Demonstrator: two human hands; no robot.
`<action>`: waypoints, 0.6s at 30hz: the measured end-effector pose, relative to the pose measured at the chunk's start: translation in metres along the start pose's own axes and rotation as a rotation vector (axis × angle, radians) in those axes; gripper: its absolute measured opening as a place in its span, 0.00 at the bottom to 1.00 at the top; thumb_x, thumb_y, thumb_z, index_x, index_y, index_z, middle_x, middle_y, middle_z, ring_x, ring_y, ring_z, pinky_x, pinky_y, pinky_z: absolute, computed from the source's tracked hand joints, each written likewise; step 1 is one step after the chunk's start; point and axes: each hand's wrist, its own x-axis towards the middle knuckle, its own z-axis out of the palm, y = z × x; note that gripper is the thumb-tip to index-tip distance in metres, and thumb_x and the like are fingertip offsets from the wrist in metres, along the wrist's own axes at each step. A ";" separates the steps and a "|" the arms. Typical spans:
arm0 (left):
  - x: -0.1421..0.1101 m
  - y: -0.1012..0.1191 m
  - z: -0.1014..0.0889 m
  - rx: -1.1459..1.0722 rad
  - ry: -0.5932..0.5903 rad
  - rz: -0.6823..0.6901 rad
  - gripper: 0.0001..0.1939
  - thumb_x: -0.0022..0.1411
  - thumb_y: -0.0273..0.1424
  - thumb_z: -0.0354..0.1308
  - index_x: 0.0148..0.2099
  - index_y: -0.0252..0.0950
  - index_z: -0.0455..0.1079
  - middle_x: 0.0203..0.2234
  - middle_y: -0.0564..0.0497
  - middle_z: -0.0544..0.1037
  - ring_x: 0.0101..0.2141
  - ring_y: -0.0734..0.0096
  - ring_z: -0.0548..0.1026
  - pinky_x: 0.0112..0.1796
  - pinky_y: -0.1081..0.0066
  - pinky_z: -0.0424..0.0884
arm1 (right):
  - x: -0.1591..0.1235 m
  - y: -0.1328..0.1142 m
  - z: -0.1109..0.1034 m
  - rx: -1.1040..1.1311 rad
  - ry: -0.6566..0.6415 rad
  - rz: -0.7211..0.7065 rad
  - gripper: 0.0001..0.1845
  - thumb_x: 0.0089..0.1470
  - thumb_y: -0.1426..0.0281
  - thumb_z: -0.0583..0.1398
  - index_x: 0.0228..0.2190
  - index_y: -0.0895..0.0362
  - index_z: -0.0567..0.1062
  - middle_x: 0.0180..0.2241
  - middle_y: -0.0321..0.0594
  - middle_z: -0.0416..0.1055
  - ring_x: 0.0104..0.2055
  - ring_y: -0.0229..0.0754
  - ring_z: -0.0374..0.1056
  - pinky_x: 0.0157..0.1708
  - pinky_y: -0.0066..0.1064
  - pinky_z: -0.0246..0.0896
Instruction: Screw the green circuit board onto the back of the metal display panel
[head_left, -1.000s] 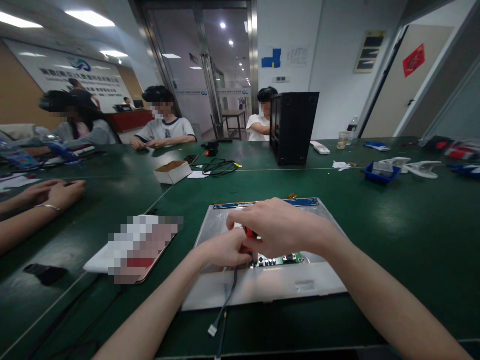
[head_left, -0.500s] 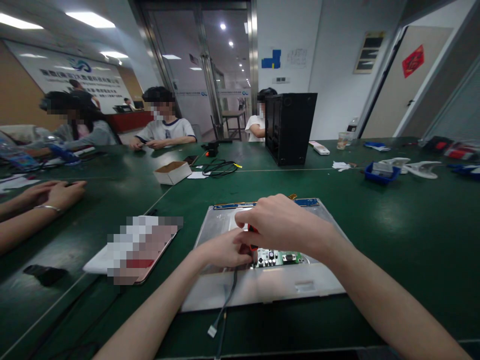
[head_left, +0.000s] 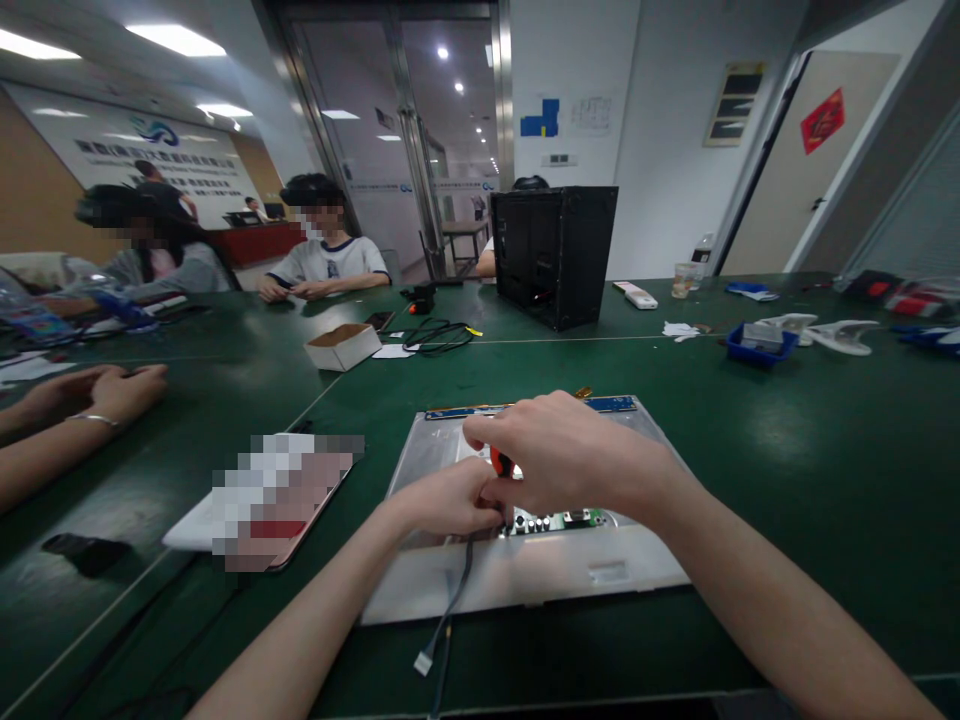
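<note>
A flat silvery display panel (head_left: 525,582) lies on the table in front of me, a blue strip along its far edge. On it sits a green circuit board (head_left: 561,521), partly hidden by my hands. My right hand (head_left: 566,445) is closed around a red-handled screwdriver (head_left: 500,462), held roughly upright over the board's left end; its tip is hidden. My left hand (head_left: 446,498) has its fingers pinched together low beside the screwdriver, and what they hold is hidden. From under that hand a dark cable (head_left: 459,592) runs toward me, ending in a white connector (head_left: 424,662).
A black computer case (head_left: 555,255) stands across the green table. Left are a phone (head_left: 300,520), a small white box (head_left: 343,348) and another person's hands (head_left: 124,392). Coiled black cable (head_left: 439,337) lies beyond the panel; a blue tray (head_left: 761,345) is at right.
The computer case has turned and shifted slightly left, now covering most of the person behind it. My right hand has shifted slightly, showing more of the red handle; my left hand stays about where it was.
</note>
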 end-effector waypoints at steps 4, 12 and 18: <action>-0.002 0.002 0.000 -0.061 -0.031 -0.010 0.09 0.55 0.32 0.55 0.37 0.36 0.73 0.25 0.53 0.75 0.25 0.70 0.70 0.27 0.74 0.64 | 0.002 -0.001 -0.001 -0.019 0.007 0.072 0.11 0.62 0.61 0.57 0.39 0.55 0.75 0.31 0.41 0.77 0.31 0.42 0.70 0.23 0.29 0.42; -0.003 0.000 0.001 0.010 -0.019 -0.041 0.10 0.57 0.33 0.56 0.39 0.37 0.75 0.30 0.51 0.78 0.32 0.65 0.74 0.32 0.72 0.68 | 0.004 -0.003 0.000 0.004 -0.011 0.051 0.10 0.63 0.65 0.57 0.34 0.55 0.76 0.28 0.39 0.76 0.28 0.38 0.67 0.23 0.30 0.41; 0.000 -0.002 0.000 -0.025 -0.015 -0.027 0.11 0.57 0.36 0.57 0.37 0.34 0.75 0.30 0.49 0.77 0.34 0.61 0.74 0.33 0.69 0.68 | 0.001 0.000 0.003 0.026 0.010 -0.011 0.09 0.58 0.69 0.57 0.41 0.56 0.73 0.30 0.40 0.76 0.28 0.40 0.68 0.22 0.29 0.41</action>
